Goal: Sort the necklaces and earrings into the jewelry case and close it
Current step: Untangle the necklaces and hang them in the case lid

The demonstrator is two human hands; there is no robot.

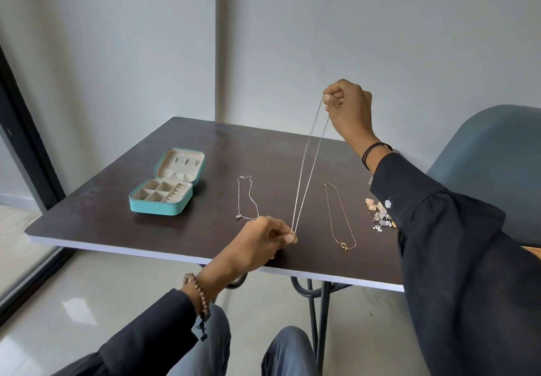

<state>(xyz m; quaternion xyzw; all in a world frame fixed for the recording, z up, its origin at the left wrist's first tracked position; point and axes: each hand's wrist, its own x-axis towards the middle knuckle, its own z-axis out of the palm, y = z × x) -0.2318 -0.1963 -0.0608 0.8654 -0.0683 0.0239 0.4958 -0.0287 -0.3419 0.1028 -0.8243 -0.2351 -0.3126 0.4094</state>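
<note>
A thin silver necklace (307,167) is stretched taut above the table. My right hand (348,109) pinches its top end high up. My left hand (266,239) pinches its pendant end just over the table's front edge. The teal jewelry case (162,201) lies open on the left, its lid tipped back and its beige compartments showing. Two more necklaces lie flat: a silver one (247,200) near my left hand and a gold one (336,217) to the right. A small heap of earrings (379,214) sits at the right, partly hidden by my right sleeve.
The dark wooden table (205,147) has a white front edge and metal legs. A blue-grey chair (491,164) stands at its right side. White walls close the corner behind, and a dark door frame (26,129) runs along the left.
</note>
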